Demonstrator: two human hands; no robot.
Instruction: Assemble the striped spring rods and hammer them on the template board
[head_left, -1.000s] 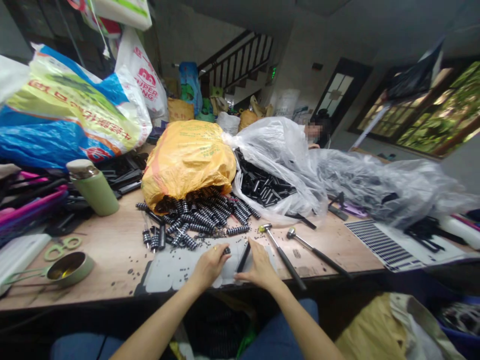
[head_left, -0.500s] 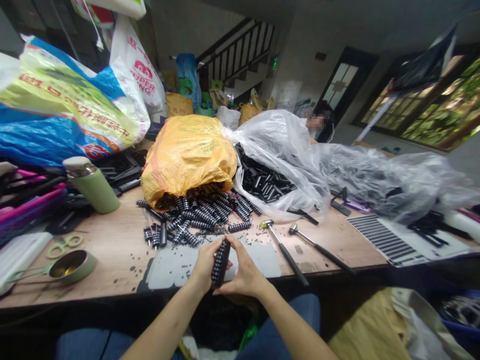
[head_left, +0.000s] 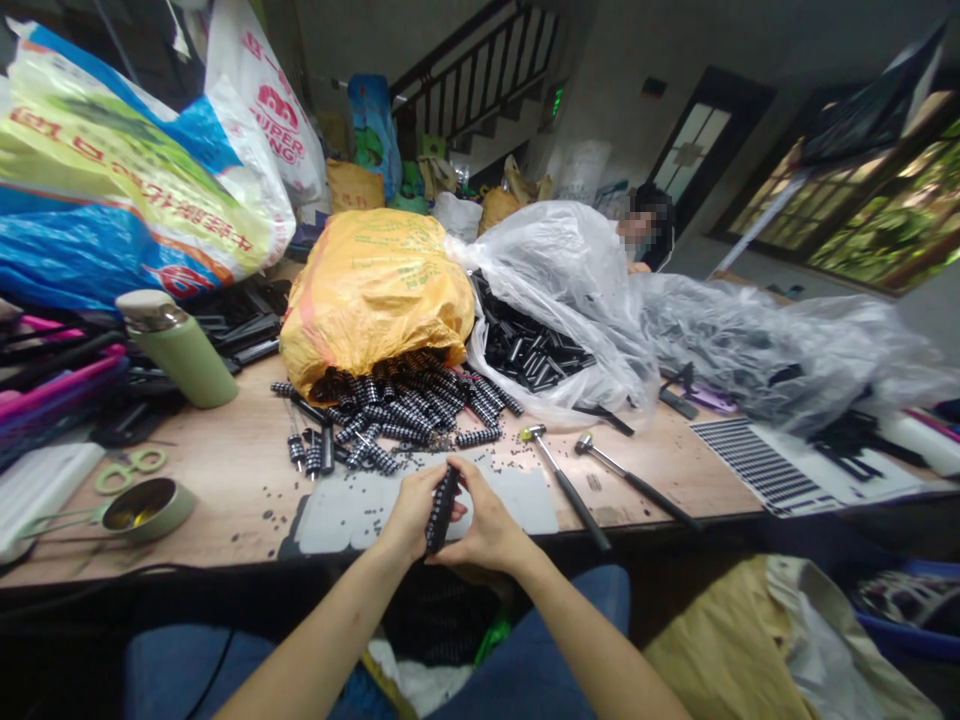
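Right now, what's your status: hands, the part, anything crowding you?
Left hand and right hand both shut on the ribbed black piece, above the grey mat. Ribbed pile just behind; two hammers lie to the right.

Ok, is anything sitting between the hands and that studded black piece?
Nothing visible does. The left hand and right hand both already grip the studded black piece, holding it above the grey mat at the table edge. The two hammers lie off to the right, apart from it.
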